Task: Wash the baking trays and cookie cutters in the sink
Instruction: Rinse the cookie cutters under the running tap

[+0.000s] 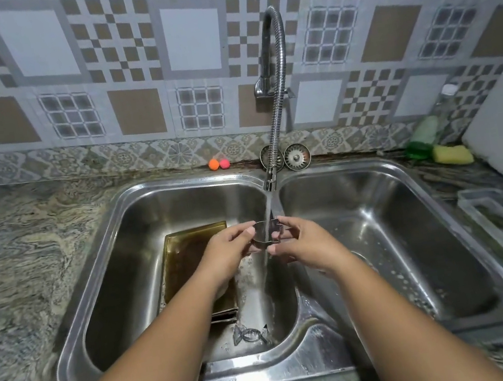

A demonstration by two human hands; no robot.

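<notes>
I am holding a metal cookie cutter between both hands above the left basin of the steel double sink. My left hand is pinching the cutter's left side with curled fingers and thumb, and my right hand is gripping its right side the same way. Water is running from the flexible faucet and falling straight through the cutter, just beside the divider between the basins.

Below my left wrist, the brownish baking trays are lying stacked on the floor of the left basin, partly hidden by my arm. A second cookie cutter is lying on the wet basin floor just in front of the trays, near the front wall.

On the counter behind the sink, an orange ball and a pink ball are touching each other, and two sink strainers are standing against the wall. To the right, a yellow sponge is resting beside a green bottle, with a clear container nearer to me.
</notes>
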